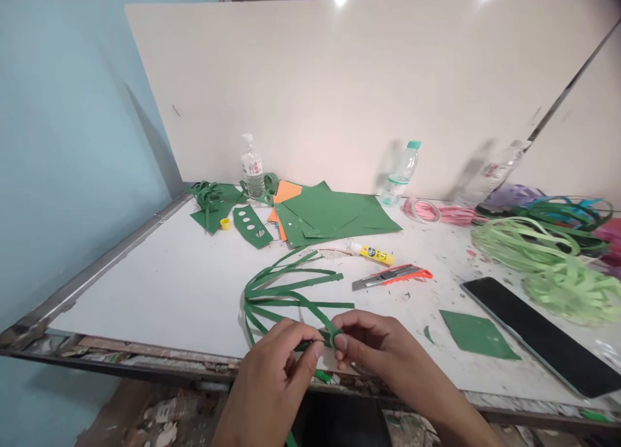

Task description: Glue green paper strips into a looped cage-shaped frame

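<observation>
Several narrow green paper strips (295,294) fan out from a joined point on the white table, near its front edge. My right hand (366,343) pinches the curled end of one strip between thumb and fingers. Close beside it, my left hand (286,359) has thumb and index finger pressed near the same strip, by its lower part. Beyond my hands lie an orange utility knife (392,276) with a grey blade and a yellow glue stick (372,253). A small green paper piece (479,334) is to the right of my right hand.
Green sheets (339,214) lie at the back centre, with a yellow cap (225,224) to their left. A water bottle (253,169) and a green-capped bottle (402,174) stand behind. A black phone (538,330) and light green strips (528,240) are at the right.
</observation>
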A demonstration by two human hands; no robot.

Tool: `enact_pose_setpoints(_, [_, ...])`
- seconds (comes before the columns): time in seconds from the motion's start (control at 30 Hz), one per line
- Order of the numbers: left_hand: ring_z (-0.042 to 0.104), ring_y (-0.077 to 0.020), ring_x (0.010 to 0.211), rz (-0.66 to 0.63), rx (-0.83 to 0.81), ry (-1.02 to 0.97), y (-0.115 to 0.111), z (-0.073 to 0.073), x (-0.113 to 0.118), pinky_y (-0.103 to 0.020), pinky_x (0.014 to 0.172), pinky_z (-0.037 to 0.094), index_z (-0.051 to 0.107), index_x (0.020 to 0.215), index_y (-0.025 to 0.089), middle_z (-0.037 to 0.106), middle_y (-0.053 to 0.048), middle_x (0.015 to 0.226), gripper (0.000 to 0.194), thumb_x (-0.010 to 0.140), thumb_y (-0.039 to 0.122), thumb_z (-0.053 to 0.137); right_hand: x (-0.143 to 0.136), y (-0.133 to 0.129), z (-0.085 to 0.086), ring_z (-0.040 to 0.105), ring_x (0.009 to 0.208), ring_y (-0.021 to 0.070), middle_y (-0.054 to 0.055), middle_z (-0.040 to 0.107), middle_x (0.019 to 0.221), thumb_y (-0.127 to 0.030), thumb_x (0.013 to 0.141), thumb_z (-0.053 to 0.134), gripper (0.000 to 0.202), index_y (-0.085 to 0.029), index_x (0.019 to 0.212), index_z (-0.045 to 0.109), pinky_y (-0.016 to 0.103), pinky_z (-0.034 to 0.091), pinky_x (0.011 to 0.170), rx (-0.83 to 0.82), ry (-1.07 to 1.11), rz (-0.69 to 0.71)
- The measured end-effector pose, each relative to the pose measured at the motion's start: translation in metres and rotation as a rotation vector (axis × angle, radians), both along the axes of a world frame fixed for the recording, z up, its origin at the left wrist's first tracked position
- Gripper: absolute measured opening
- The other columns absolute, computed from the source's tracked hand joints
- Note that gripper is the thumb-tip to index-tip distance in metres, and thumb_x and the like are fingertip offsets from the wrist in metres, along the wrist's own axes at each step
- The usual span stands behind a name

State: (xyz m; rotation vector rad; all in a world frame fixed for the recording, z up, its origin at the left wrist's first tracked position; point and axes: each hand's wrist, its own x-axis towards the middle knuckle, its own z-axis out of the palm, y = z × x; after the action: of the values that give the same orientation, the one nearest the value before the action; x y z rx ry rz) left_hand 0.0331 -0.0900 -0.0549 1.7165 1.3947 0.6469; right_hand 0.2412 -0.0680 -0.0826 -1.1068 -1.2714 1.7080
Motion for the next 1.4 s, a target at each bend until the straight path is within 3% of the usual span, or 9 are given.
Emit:
enact_pose_setpoints(0.13, [0.063,-0.0161,0.079,-0.002,-0.006,-0.035,0.005,-0.005,-0.002,-0.025,0.071,0.046,0.071,0.098,0.027,0.068,0.000,0.099,0.021,0.104,0.035,0.052,-0.004,-0.003,-0.003,0.065,0.070,0.0156,-0.002,0.068,0.074,-0.045,0.081,0.087,0.032,-0.020,0.095,0.071,0.028,0.053,0.070,-0.021,0.005,-0.053])
enact_pose_setpoints(0.5, [0.057,-0.0134,0.070,-0.041,-0.079,-0.043,0.019,-0.007,-0.002,-0.025,0.066,0.042,0.071,0.094,0.025,0.066,0.002,0.093,0.017,0.099,0.034,0.058,-0.005,-0.005,-0.003,0.060,0.059,0.0131,0.000,0.069,0.070,-0.051,0.087,0.079,0.035,-0.019,0.093,0.068,0.025,0.049,0.059,-0.034,-0.097,-0.006])
enact_pose_setpoints(0.83, [0.054,-0.0153,0.073,-0.054,-0.073,0.003,0.021,-0.011,-0.004,-0.026,0.064,0.040,0.073,0.092,0.025,0.062,0.001,0.087,0.020,0.099,0.035,0.057,-0.006,-0.005,0.001,0.049,0.054,0.0115,-0.005,0.057,0.061,-0.045,0.092,0.073,0.025,-0.020,0.089,0.067,0.023,0.043,0.053,-0.032,-0.205,0.002])
enact_pose_setpoints(1.4, [0.057,-0.0158,0.075,-0.009,-0.054,0.009,0.021,-0.012,0.000,-0.025,0.064,0.041,0.071,0.093,0.025,0.063,0.000,0.091,0.017,0.098,0.033,0.057,-0.006,-0.006,-0.002,0.052,0.058,0.0136,-0.002,0.059,0.065,-0.046,0.096,0.067,0.027,-0.020,0.092,0.070,0.026,0.047,0.057,-0.007,-0.220,0.004])
